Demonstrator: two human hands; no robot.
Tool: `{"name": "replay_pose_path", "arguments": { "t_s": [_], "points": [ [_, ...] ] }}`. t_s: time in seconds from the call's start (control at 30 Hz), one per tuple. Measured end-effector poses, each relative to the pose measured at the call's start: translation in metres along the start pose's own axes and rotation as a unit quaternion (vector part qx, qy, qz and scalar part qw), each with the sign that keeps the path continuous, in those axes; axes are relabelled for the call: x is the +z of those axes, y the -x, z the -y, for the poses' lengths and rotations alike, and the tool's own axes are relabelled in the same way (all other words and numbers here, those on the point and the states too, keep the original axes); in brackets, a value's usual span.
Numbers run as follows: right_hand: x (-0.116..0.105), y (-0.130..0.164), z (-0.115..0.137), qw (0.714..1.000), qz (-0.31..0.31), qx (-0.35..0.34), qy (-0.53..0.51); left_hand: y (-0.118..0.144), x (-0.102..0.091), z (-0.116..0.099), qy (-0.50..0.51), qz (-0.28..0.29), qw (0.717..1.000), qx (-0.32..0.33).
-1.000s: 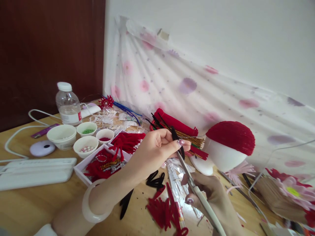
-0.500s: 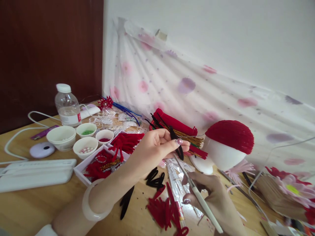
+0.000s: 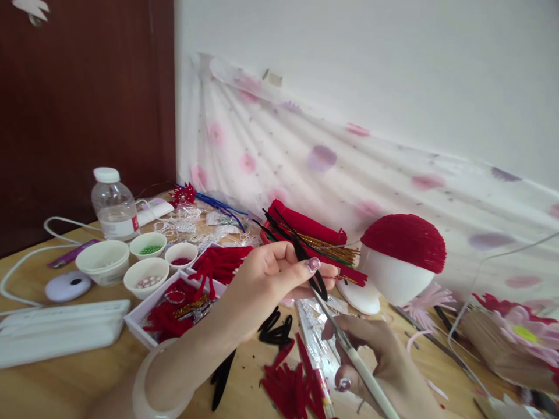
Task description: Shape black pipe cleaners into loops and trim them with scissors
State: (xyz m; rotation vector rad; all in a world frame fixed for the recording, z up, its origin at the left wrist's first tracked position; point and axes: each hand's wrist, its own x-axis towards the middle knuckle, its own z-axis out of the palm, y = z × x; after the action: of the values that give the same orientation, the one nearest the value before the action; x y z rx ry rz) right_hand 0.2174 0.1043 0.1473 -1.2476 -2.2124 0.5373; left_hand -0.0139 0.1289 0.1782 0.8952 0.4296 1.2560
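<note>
I pinched one black pipe cleaner (image 3: 311, 272) between thumb and fingers of my left hand (image 3: 271, 279), its long axis running from eleven o'clock down to five o'clock, the looped tip pointing down. My right hand (image 3: 384, 364) was closed around one pair of scissors (image 3: 349, 349), blades aimed toward eleven o'clock, meeting that loop. At nine o'clock stood four small white bowls (image 3: 146, 273) and one bottle (image 3: 114, 205).
</note>
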Motion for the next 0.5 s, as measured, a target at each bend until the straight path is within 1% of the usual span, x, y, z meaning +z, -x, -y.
{"name": "replay_pose_path", "arguments": {
  "t_s": [0.07, 0.13, 0.2, 0.27, 0.33, 0.4, 0.5],
  "points": [
    [-0.001, -0.001, 0.001, 0.999, 0.023, 0.012, -0.021, 0.001, 0.002, 0.0, 0.011, 0.001, 1.0, -0.003],
    [-0.001, -0.001, 0.001, 0.999, 0.028, 0.021, -0.027, 0.001, 0.003, 0.0, 0.015, -0.002, 1.0, -0.005],
    [-0.001, 0.0, 0.0, 1.0, 0.011, 0.024, -0.016, 0.001, 0.003, -0.001, 0.014, -0.002, 1.0, -0.005],
    [-0.001, 0.001, -0.003, 1.0, -0.019, 0.022, -0.006, 0.001, 0.002, -0.001, 0.009, -0.006, 1.0, -0.004],
    [-0.001, 0.003, -0.007, 0.999, -0.031, 0.017, -0.008, 0.0, 0.002, 0.0, 0.0, -0.01, 1.0, -0.001],
    [-0.003, 0.003, -0.011, 0.999, -0.021, 0.013, -0.019, 0.0, 0.001, 0.001, -0.007, -0.012, 1.0, 0.006],
    [-0.005, 0.002, -0.014, 0.999, 0.013, 0.019, -0.045, -0.002, 0.002, 0.002, -0.013, -0.015, 1.0, 0.019]
  ]
}}
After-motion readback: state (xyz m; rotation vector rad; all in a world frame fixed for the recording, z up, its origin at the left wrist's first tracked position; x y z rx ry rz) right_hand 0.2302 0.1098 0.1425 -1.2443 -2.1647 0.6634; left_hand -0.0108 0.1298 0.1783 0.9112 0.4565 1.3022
